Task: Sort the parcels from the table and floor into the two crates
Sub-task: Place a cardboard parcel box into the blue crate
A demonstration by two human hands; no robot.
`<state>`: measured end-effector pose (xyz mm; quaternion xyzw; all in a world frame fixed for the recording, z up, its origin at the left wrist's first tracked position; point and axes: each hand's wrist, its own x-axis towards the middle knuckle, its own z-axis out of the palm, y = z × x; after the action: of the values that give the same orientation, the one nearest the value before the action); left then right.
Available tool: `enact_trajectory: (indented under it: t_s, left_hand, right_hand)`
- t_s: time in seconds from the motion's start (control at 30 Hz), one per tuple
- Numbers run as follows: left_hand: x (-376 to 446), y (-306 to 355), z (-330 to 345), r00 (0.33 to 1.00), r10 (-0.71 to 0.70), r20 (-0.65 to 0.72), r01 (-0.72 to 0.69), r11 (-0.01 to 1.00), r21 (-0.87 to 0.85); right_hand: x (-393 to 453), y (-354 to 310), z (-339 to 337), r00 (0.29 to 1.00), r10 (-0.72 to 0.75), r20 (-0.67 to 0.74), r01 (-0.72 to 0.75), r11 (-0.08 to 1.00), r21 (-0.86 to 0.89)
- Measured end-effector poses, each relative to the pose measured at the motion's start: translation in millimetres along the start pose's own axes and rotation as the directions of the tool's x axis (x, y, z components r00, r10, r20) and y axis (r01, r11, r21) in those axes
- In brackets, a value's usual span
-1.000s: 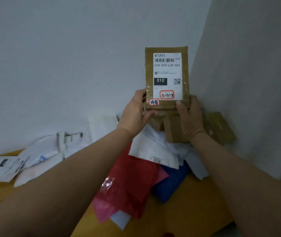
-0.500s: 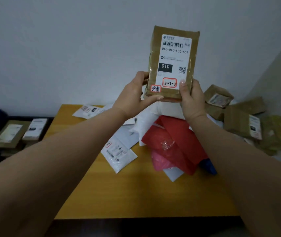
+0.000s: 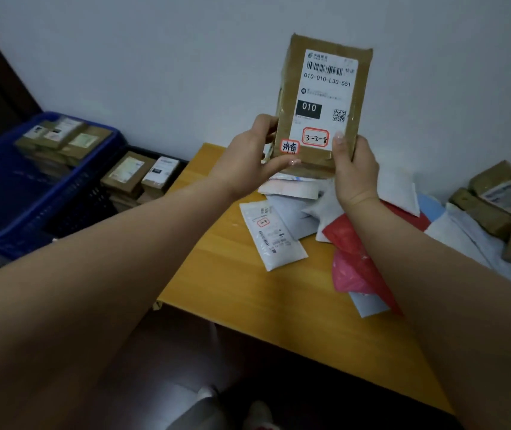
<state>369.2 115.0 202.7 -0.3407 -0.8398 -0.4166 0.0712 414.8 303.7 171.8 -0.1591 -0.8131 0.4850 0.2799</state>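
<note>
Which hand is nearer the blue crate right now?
Left. The left hand grips the brown parcel on the side facing the blue crate; the right hand holds the parcel's far edge, farther away.

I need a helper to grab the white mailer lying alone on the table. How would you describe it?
On the yellow wooden table, look left of the red bag. The white mailer lies flat nearest the bare wood, label up, with a small red-outlined sticker near its top.
</note>
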Motion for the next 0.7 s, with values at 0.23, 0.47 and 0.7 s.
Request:
enact_trajectory:
  t_s: [0.23,0.47,0.7]
  left_hand:
    - [-40,-53,-71,0.988,-0.139,-0.069,0.144,0.988,0.064]
    - [-83,-144,-175,0.953,-0.283,-0.104,0.294,0.950,0.106]
    - [-142,-259,-315,0.902,-0.425,-0.073,0.430,0.877,0.216]
  right_hand:
    - [-15,-38,92,0.983,-0.020,0.183,0.022,1.000,-0.008]
    - [-32,-97,227,0.947,-0.054,0.318,0.073,0.996,-0.049]
    - [-87,-161,405,0.870,0.016,0.493,-0.002,1.000,-0.029]
